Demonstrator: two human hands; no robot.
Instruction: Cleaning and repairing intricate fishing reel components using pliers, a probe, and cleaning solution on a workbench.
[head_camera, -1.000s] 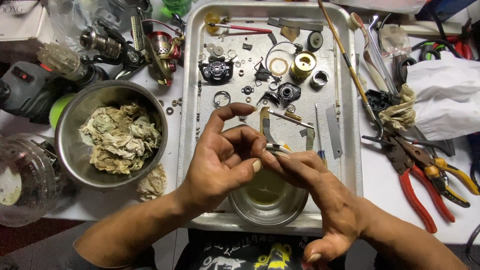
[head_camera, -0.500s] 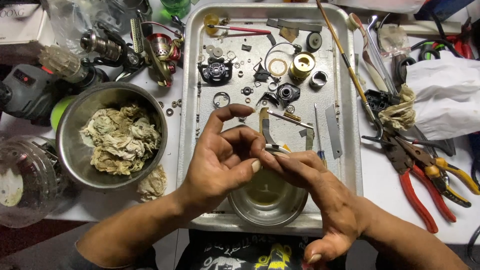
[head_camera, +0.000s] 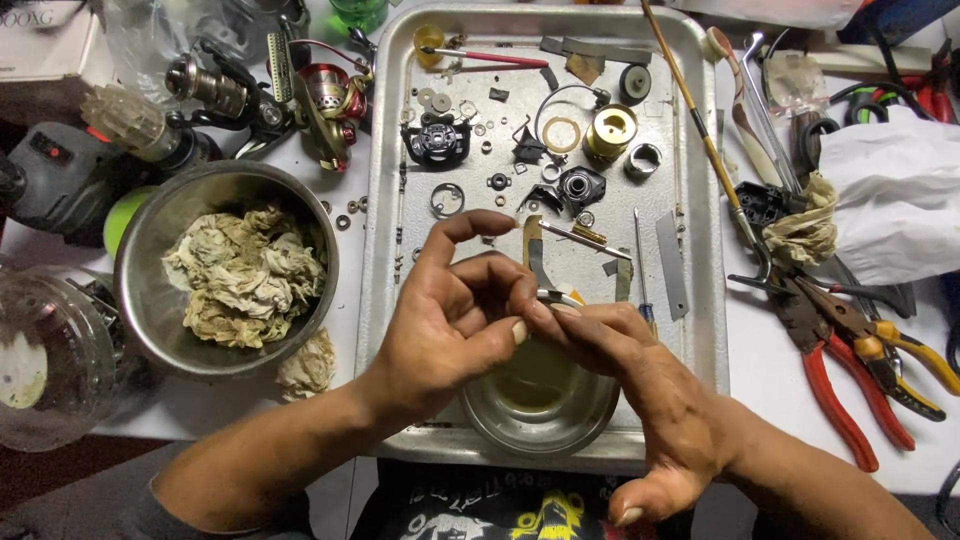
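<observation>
While both hands meet over the near half of the long silver metal tray (head_camera: 380, 300), the left hand (head_camera: 450, 320) and right hand (head_camera: 640, 370) pinch one small pale curved part (head_camera: 556, 296) between their fingertips; what kind of part cannot be told. Left forefinger arches free above the pinch, other fingers curled in. Right fingers lie flat, closed on the part from the right.

Directly beneath the hands: small round steel dish holding yellowish liquid (head_camera: 540, 405), at the tray's near edge. Far half of tray: loose washers, rings, a brass-coloured spool (head_camera: 611, 130), a black gear housing (head_camera: 436, 143).

Left of tray: large steel bowl of crumpled stained rags (head_camera: 225, 270). Far left: red-and-gold spinning reel (head_camera: 325, 100). Right of tray: red-handled pliers (head_camera: 840, 385), just beside yellow-handled pliers (head_camera: 905, 350).
</observation>
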